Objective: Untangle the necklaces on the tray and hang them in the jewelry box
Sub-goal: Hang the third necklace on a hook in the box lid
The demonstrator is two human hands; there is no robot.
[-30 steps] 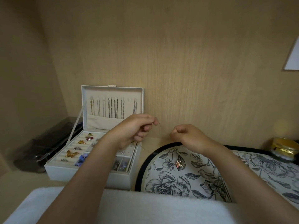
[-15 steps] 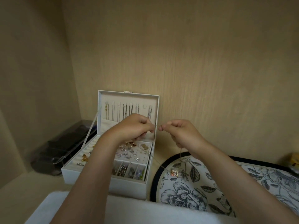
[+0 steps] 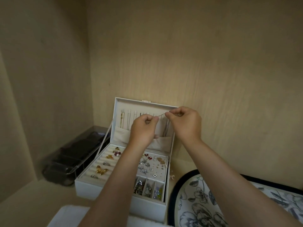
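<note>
A white jewelry box [image 3: 101,188] stands open on the shelf, its lid upright with several necklaces hanging from hooks inside. Both my hands are raised in front of that lid. My left hand [image 3: 144,128] and my right hand [image 3: 185,123] each pinch one end of a thin chain necklace [image 3: 161,115], stretched short between them near the hook row. A small pendant [image 3: 171,176] hangs or lies beside the box's right wall. The floral tray [image 3: 182,179] with a black rim sits at lower right.
A dark clear-lidded case [image 3: 70,163] lies left of the box against the wall. Rings, earrings and small compartments fill the box's base. A white cloth edge [image 3: 65,217] runs along the bottom. Wooden walls close in at the left and behind.
Both hands rose from above the tray and moved left to the box lid, carrying the chain with them. The view swung left, so the tray sits further right.
</note>
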